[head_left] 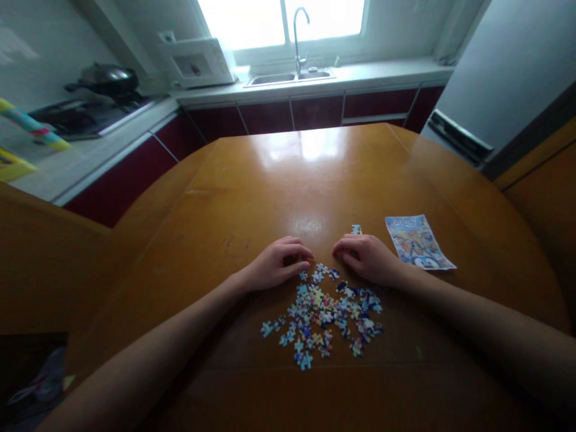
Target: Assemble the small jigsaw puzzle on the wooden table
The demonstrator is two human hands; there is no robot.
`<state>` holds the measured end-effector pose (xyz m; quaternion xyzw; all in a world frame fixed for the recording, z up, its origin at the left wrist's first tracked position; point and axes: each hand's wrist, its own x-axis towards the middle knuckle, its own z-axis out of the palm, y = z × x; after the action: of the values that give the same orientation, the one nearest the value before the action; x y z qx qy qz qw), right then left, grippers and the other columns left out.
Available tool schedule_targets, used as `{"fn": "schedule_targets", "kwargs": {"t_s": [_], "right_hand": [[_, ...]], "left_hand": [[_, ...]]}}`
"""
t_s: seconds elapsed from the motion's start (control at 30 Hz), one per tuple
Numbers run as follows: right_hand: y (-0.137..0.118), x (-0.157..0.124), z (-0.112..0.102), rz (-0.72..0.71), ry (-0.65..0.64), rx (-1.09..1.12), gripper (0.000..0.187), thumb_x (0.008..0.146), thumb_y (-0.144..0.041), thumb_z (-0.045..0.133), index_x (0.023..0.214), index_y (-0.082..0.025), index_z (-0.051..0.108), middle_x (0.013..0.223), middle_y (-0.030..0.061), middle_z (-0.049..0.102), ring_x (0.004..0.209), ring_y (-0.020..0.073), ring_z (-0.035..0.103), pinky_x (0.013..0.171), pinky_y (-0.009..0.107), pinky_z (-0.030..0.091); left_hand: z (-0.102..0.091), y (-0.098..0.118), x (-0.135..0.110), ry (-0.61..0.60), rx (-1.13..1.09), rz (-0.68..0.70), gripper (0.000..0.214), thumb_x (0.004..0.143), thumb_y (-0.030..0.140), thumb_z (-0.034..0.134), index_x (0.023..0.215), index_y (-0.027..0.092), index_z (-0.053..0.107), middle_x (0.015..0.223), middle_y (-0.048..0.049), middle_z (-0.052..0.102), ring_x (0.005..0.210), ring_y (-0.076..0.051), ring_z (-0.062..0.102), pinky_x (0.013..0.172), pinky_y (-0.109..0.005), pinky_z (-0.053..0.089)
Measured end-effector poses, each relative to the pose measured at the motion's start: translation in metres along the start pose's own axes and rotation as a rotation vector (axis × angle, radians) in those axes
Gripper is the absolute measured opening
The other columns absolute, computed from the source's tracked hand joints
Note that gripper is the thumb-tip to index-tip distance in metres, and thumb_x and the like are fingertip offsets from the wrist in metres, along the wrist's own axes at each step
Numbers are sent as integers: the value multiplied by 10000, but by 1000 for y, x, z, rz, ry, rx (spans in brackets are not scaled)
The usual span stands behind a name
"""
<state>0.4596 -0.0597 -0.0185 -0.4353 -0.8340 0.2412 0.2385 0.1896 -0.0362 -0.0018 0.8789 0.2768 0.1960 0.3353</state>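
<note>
A loose heap of small jigsaw puzzle pieces, mostly light blue, dark blue and yellow, lies on the wooden table in front of me. At the heap's upper left rests my left hand, fingers loosely bent and thumb apart from them, with nothing visible in it. My right hand lies at the upper right of the heap, its fingers bent down toward the tabletop and the thumb separate; no piece shows in its grip. Just beyond its knuckles sits a light-blue puzzle piece, partly hidden by the hand.
A printed picture sheet lies flat to the right of my right hand. Past the table are a counter with a sink, a white microwave, a stove with a dark pan, and a pale refrigerator.
</note>
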Motion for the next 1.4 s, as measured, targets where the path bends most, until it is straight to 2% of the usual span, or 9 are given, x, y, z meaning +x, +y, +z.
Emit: {"fn": "schedule_targets", "kwargs": {"t_s": [0.13,0.27,0.43,0.57,0.67,0.83,1.07,1.27,1.4], "right_hand": [[0,0,0,5,7,21,190,889,-157,530,897,-205,713,881,31,724,794,145,636,753,294,458],[2,2,-1,23,-9,54,183,874,-152,548,891,-212,720,888,28,733,806,143,642,761,292,459],[-6,-1,-23,89,-85,133,183,864,-153,550,927,-195,716,782,15,705,667,118,598,624,255,439],[-24,-20,-53,128,-229,-89,144,786,-123,603,709,-214,682,680,0,671,588,119,558,551,264,367],[-40,-37,-64,136,-331,-255,171,696,-68,627,618,-220,641,633,-3,657,542,128,536,511,281,313],[-56,-52,-59,56,-367,-366,119,685,-138,724,695,-223,641,714,40,684,600,178,589,534,312,348],[-57,-45,-53,42,-400,-359,124,708,-140,720,765,-204,630,811,86,695,709,226,627,589,330,413],[-55,-46,-57,31,-402,-359,109,742,-107,650,783,-199,607,831,74,682,724,197,594,608,314,395],[-45,-42,-58,121,-357,-254,152,724,-73,619,675,-210,575,678,13,638,587,139,526,523,287,327]], "left_hand": [[2,2,-2,34,31,30,205,913,345,651,1018,175,698,911,-68,647,834,-169,585,748,-302,479],[2,7,-1,99,108,159,134,921,291,629,923,188,714,856,-60,663,812,-171,575,771,-327,456],[0,7,0,100,95,213,189,958,258,544,942,183,717,845,-73,666,799,-178,577,749,-328,465],[-1,3,1,106,47,198,223,974,266,518,935,173,717,847,-80,662,797,-176,581,726,-311,481],[-1,0,1,104,38,195,216,972,247,520,931,170,718,850,-77,661,797,-170,583,733,-307,482],[0,0,2,107,51,179,224,973,258,518,911,173,717,838,-72,662,789,-167,586,719,-302,486],[0,-1,2,94,42,168,217,974,243,513,931,182,717,853,-71,669,797,-165,591,726,-303,496],[0,-1,2,98,32,177,185,960,190,525,931,174,707,851,-64,662,794,-158,588,719,-294,486],[0,0,2,100,22,184,175,955,174,532,933,172,705,855,-61,659,799,-154,589,721,-285,485]]}}
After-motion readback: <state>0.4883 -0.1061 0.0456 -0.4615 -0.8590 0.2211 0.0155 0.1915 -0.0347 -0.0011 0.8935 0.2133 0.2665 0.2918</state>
